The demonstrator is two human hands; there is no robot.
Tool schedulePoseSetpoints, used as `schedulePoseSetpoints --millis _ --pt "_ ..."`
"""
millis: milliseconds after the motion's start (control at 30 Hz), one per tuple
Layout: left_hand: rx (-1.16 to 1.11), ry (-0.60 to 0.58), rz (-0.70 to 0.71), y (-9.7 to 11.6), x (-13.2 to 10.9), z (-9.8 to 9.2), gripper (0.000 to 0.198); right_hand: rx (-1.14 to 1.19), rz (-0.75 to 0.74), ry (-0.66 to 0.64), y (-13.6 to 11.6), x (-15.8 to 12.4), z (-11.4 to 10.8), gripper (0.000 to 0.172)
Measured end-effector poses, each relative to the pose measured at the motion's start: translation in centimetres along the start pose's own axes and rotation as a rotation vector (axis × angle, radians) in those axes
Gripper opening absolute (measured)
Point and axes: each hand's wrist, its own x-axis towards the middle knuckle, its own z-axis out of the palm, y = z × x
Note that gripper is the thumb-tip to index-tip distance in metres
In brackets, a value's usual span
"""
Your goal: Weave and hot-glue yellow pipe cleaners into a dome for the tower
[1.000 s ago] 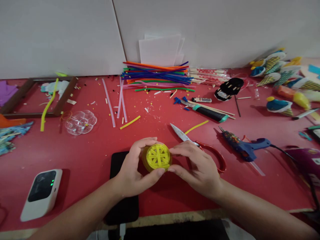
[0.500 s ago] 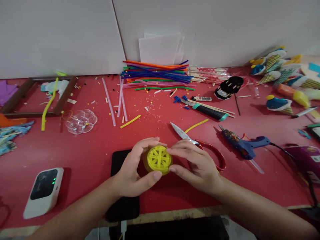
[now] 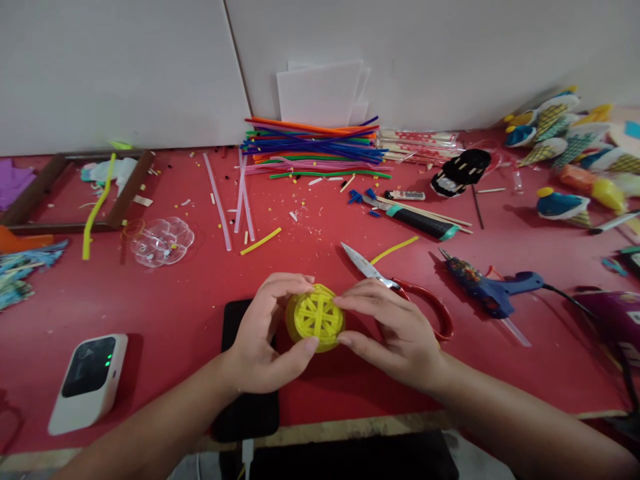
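Note:
A round yellow wheel-like piece with crossing spokes (image 3: 319, 317) is between my hands, near the front of the red table (image 3: 165, 373). My left hand (image 3: 273, 340) curves around its left side, with thumb and fingertips at the rim. From the right, my right hand (image 3: 393, 330) grips its edge between thumb and fingers. Partly under my left hand lies a black phone (image 3: 250, 413) with a white cable plugged in. Red-handled scissors (image 3: 425, 293) rest just behind my right hand, blades pointing to the back left.
Behind my hands lie colourful pipe cleaners (image 3: 315, 147), a utility knife (image 3: 423, 222) and yellow strips (image 3: 261, 241). A blue glue gun (image 3: 490, 287) lies to the right. At left are a white device with a screen (image 3: 89, 383), a clear flower-shaped tray (image 3: 163, 242) and a brown frame (image 3: 127, 193).
The fingers of my left hand have shifted slightly, and its thumb has drawn back a little to the left, showing more of the yellow piece's rim. My right hand keeps its hold.

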Motion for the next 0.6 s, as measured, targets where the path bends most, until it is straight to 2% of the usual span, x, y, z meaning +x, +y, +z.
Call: schedulePoseSetpoints --millis 600 --pt "0.041 -0.008 -0.008 -0.1 -0.07 0.33 0.063 0.006 -0.012 0.031 -0.01 0.01 0.23 0.026"
